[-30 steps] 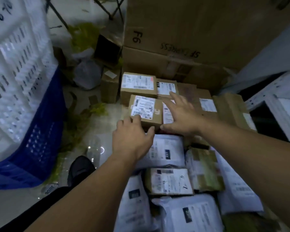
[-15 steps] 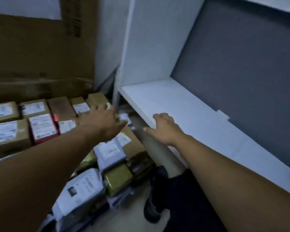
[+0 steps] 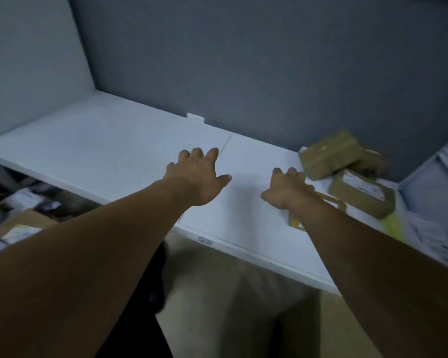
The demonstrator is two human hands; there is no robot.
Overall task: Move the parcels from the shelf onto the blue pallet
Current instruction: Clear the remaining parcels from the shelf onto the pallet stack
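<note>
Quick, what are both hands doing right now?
Left hand: open, holding nothing, above the shelf.
Right hand: open, holding nothing, near the brown parcels.

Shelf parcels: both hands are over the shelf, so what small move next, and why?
Probably reach the right hand on to the brown parcel just past it and close the fingers round it: both hands look empty, that parcel lies nearest the fingertips, and the left hand is over bare shelf.
</note>
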